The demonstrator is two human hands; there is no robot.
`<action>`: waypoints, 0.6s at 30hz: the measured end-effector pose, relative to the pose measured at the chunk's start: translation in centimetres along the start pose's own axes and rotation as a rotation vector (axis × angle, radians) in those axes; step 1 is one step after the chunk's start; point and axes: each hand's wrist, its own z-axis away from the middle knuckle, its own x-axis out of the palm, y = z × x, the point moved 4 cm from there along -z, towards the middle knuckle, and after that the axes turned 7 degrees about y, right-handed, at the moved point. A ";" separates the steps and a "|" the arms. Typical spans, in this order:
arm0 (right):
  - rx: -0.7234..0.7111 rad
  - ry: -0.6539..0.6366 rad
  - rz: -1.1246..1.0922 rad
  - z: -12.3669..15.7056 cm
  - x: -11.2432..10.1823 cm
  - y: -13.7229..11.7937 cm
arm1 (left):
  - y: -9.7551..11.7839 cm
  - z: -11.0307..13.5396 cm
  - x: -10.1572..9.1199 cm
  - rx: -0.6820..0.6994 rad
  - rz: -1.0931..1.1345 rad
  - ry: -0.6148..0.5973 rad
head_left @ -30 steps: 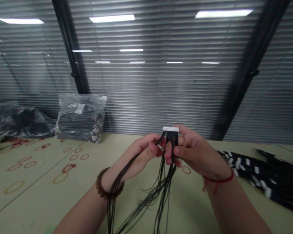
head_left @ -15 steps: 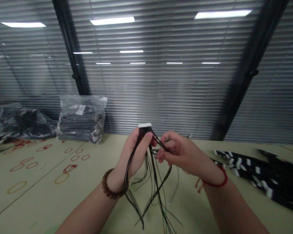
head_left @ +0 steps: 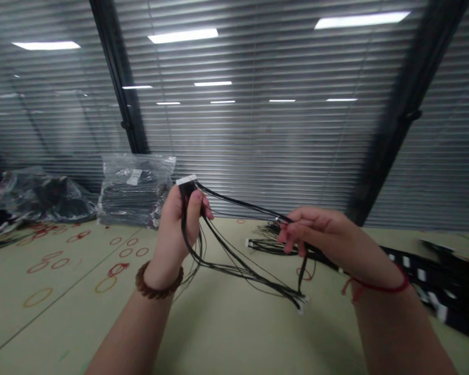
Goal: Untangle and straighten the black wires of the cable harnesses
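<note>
Left hand [head_left: 177, 224] closed firmly around one end of a black wire harness [head_left: 234, 258], fingers curled and thumb laid along the bundle, with a white multi-pin connector [head_left: 186, 180] jutting out at 12 o'clock from the fist. No gap in that grip, the wires packed tight just under the connector.

Right hand [head_left: 320, 234] at 3 o'clock from the left, palm down, in a narrow pinch on a few black wires [head_left: 258, 211] of the same harness, pulled taut between the 2 hands. Exact count of wires in that pinch impossible to tell.

Rest of the harness slack, sagging in long loops toward 5 o'clock from the left hand, its far ends finished in small white terminals [head_left: 300, 304] low over the tabletop. Contact between those terminals and the surface impossible to tell.

Brown wooden bead bracelet [head_left: 158, 281] on the left wrist, red string [head_left: 375, 286] with a dangling knot on the right.

Beneath everything, a pale green work surface [head_left: 226, 323] marked with red and yellow rings at 9 o'clock. Just behind the right hand, at 10 o'clock from it, a second harness [head_left: 269, 246] lying flat. At 3 o'clock, a long pile of black bundles with white bands [head_left: 426, 276]. Far back at 10 o'clock, a clear plastic bag of bundled black wires [head_left: 136, 191] against slatted blinds [head_left: 250, 146].
</note>
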 end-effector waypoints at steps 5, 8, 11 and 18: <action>-0.067 0.267 0.034 0.1 -0.8 -0.5 | 0.4 -0.1 0.1 -0.035 0.016 -0.025; -0.099 0.363 0.050 0.1 -1.3 -0.3 | 0.2 -0.1 0.3 -0.072 -0.006 -0.084; -0.069 0.333 0.035 0.2 -1.9 0.2 | -0.2 -0.4 -0.1 -0.050 -0.122 -0.132; 0.021 -0.053 0.149 0.6 -1.7 0.9 | -1.8 -2.2 -2.6 0.069 -0.362 0.096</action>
